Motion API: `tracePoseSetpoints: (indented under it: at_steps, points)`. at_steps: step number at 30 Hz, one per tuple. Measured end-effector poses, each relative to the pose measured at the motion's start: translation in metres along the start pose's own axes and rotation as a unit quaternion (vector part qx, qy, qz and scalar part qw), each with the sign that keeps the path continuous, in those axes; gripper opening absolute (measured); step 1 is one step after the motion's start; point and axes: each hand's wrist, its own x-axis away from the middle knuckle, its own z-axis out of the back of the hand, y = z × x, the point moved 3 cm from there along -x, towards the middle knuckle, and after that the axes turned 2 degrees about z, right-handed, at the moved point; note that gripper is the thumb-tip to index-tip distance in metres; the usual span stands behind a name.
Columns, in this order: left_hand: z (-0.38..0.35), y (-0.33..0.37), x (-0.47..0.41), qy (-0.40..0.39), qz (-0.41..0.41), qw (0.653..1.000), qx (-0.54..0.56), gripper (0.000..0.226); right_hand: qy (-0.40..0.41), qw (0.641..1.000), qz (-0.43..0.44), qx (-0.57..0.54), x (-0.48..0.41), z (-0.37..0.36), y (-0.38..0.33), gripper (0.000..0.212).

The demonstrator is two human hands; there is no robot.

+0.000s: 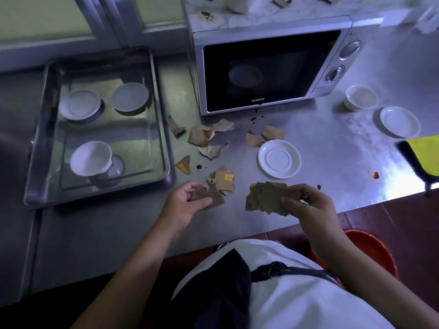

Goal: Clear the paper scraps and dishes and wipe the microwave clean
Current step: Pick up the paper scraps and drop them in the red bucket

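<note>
My left hand (187,203) pinches a brown paper scrap (213,198) just above the steel counter. My right hand (308,207) grips a stack of brown scraps (266,198). More torn brown scraps (202,136) lie loose on the counter in front of the silver microwave (268,67), whose door is closed with a dish visible inside. A white saucer (279,159) sits near the scraps. Further right stand a white bowl (361,98) and a second saucer (400,122). Scraps also lie on the microwave's top (281,2).
A steel tray (42,162) at the left holds two saucers and a white bowl (91,157). Red sauce spots (375,175) dot the counter. A yellow item (425,155) sits at the right edge. A red basin (375,250) stands on the floor below the counter edge.
</note>
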Motion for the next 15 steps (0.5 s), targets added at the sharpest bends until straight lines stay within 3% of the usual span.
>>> tracePoseSetpoints:
  at_steps: [3, 6, 10, 15]
  points:
    - [-0.028, 0.03, 0.018, -0.102, -0.019, 0.993, 0.051, 0.028, 0.003, 1.0, -0.01, 0.009, 0.002, -0.001, 0.004, 0.016]
    - [-0.053, 0.05, 0.027, -0.172, -0.048, 0.983, 0.035, 0.028, -0.004, 1.0, -0.004, 0.005, 0.003, -0.003, 0.007, 0.018]
    - [-0.078, 0.06, 0.026, -0.165, -0.071, 0.98, -0.082, 0.025, -0.036, 0.998, 0.006, -0.048, 0.006, -0.006, 0.004, 0.019]
    - [-0.084, 0.061, 0.021, -0.146, -0.07, 0.98, -0.115, 0.024, -0.074, 0.993, 0.014, -0.09, 0.013, -0.005, 0.0, 0.018]
